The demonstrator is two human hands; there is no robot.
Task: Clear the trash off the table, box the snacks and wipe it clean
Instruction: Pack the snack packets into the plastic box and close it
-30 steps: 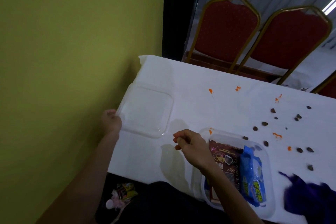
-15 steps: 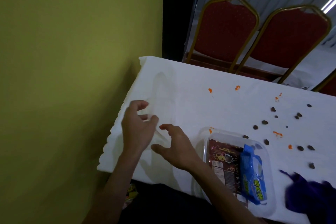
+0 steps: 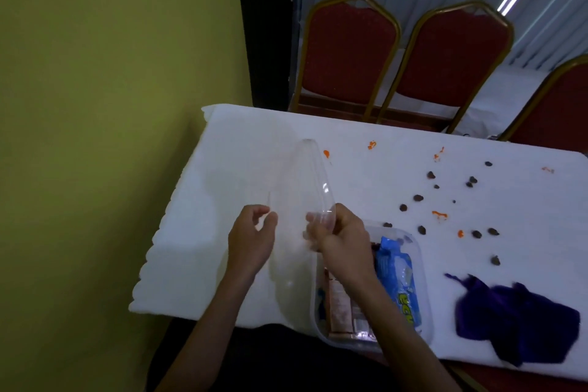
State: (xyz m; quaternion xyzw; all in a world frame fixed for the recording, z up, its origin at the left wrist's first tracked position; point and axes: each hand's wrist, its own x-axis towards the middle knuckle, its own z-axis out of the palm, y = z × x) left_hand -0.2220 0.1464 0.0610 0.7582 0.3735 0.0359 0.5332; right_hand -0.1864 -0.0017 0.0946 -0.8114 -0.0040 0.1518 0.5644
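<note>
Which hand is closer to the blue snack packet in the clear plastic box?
Right. The right hand, gripping the clear plastic lid, sits just left of the blue snack packet; the left hand is farther left, across the lid.

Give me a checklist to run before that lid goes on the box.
1. Right hand grips the clear lid: ok.
2. Left hand also holds the lid: cannot tell.
3. Snack packs inside the box: ok.
4. Lid level over the box: not ok, it is tilted up on edge, left of the box.
5. Table clean: not ok, crumbs and orange smears lie on it.
</note>
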